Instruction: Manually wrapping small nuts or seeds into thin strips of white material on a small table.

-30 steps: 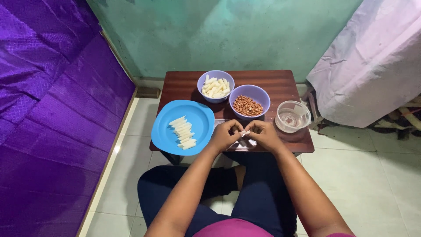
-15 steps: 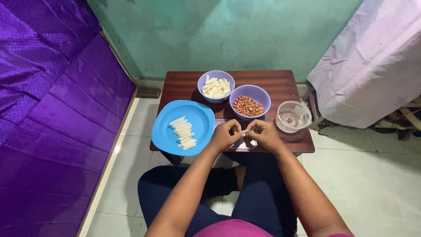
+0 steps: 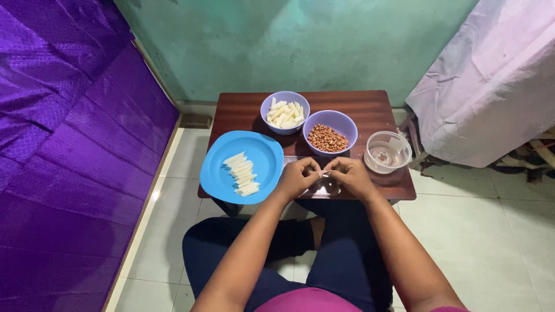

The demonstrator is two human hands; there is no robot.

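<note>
Barely moving since before: left hand [image 3: 296, 179] and right hand [image 3: 352, 176] pinching a small white piece [image 3: 324, 173], lying sideways, over the bench [image 3: 364, 107].

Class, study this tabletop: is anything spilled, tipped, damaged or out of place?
Only one thing stands out: the blue plate of pale strips overhangs the table's left edge. The bowls stand upright, nothing spilled. Both hands, left hand and right hand, meet over a small piece.

Small pale piece [image 3: 324, 173] pinched between both fingers.
</note>
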